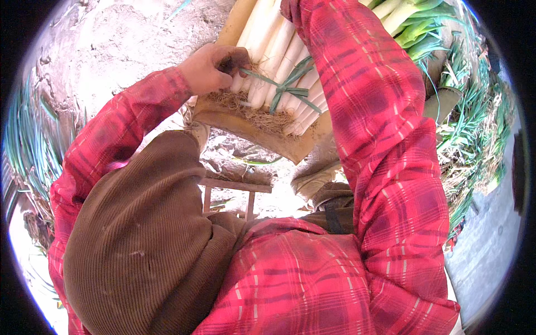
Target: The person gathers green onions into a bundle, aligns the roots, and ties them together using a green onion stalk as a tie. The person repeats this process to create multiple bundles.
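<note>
A bundle of white-stemmed leeks [270, 63] lies in a shallow, tan trough-like holder [247, 125], with its brown roots [268, 119] toward me. A knotted green strip [284, 88] crosses the stems near the root end. At the bundle's left edge, my left hand [211, 69] curls its thumb and fingers against the stems, close to the strip's left end. Only a sliver of my right hand [287, 9] shows at the top edge, beside the stems; the red plaid sleeve hides the rest and whatever it touches.
Green leek tops [412, 29] spread at the upper right. Piles of green leaves lie to the right [477, 125] and left [29, 138]. A small wooden frame [234, 185] stands below the holder, near my brown-trousered knee [142, 234]. Pale rough ground [125, 37] extends at upper left.
</note>
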The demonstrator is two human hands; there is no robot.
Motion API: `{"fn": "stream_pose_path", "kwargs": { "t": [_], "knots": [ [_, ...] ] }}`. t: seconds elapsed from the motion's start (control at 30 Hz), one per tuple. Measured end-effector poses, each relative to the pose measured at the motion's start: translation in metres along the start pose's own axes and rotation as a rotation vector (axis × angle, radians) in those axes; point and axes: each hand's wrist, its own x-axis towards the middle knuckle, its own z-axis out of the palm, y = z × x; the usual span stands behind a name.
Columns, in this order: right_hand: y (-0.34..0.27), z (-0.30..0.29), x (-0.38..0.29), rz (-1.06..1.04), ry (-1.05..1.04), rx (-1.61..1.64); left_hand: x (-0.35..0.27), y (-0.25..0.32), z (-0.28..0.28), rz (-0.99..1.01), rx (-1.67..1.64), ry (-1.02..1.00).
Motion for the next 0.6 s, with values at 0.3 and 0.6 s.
{"fn": "stream_pose_path", "kwargs": {
  "t": [0.3, 0.6],
  "knots": [
    [0.012, 0.006, -0.015, -0.158, 0.062, -0.125, 0.008, 0.011, -0.004, -0.104, -0.148, -0.04],
    [-0.007, -0.008, -0.058, 0.005, 0.01, -0.081, 0.011, 0.012, -0.009, -0.081, -0.121, -0.096]
  ]
}}
